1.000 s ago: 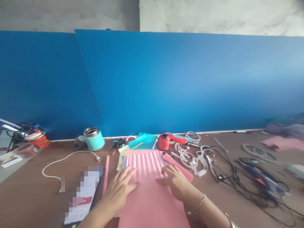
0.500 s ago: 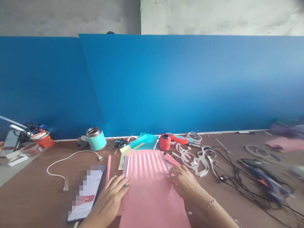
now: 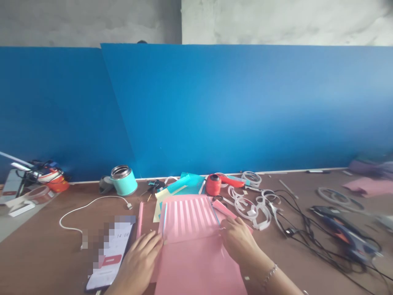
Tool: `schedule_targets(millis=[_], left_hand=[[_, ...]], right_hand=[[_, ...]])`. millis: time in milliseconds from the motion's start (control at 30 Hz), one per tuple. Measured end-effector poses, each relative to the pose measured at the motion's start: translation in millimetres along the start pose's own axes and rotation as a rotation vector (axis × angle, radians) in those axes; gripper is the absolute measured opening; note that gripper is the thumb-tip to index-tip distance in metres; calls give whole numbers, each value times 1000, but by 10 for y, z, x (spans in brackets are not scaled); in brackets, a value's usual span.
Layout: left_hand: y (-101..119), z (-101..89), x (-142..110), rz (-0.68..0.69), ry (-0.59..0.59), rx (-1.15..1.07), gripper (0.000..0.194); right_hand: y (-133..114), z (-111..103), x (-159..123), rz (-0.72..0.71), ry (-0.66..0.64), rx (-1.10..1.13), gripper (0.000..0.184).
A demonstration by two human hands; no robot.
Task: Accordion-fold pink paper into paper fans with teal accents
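A pink paper sheet (image 3: 201, 266) lies lengthwise in front of me. On its far part sits a pink panel with pale stripes (image 3: 192, 217), with thin blue lines along its sides. My left hand (image 3: 139, 260) rests on the left edge of the sheet, fingers stretched out and lying flat. At the right edge, my right hand (image 3: 239, 241) has its fingers bent and pressed together on the paper beside the striped panel; its fingertips are partly hidden. A folded pink strip (image 3: 224, 208) lies just beyond the right hand.
A phone (image 3: 110, 258) lies left of my left hand, near a white cable (image 3: 92, 200). Behind stand a turquoise mug (image 3: 125, 184) and a red tape dispenser (image 3: 213, 185). White tape loops (image 3: 248, 205), black cables (image 3: 303, 221) and a dark tool (image 3: 344, 233) cover the right side.
My left hand has slid slightly back toward me along the sheet's edge. My right hand's fingers have curled in more at the right edge. The sheet has hardly moved.
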State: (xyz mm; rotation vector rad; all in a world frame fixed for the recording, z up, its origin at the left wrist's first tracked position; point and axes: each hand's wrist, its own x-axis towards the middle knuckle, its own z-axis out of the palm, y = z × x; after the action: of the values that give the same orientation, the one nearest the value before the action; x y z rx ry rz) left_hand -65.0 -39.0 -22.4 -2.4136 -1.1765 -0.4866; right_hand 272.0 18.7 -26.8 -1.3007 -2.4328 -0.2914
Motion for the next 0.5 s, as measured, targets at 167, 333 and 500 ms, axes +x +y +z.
schedule_targets(millis=[167,333,500], left_hand=[[5,-28,86,-177,-48,-187,50],[65,-141,199,-433,92,-408,27],[350,-241,528,-793,-335,-1038,34]], right_hand=[[-12,-10,41,-82,116,-29,20],[-11,-31,100,-111,185,31,22],[-122,-123,185,7,291,216,16]])
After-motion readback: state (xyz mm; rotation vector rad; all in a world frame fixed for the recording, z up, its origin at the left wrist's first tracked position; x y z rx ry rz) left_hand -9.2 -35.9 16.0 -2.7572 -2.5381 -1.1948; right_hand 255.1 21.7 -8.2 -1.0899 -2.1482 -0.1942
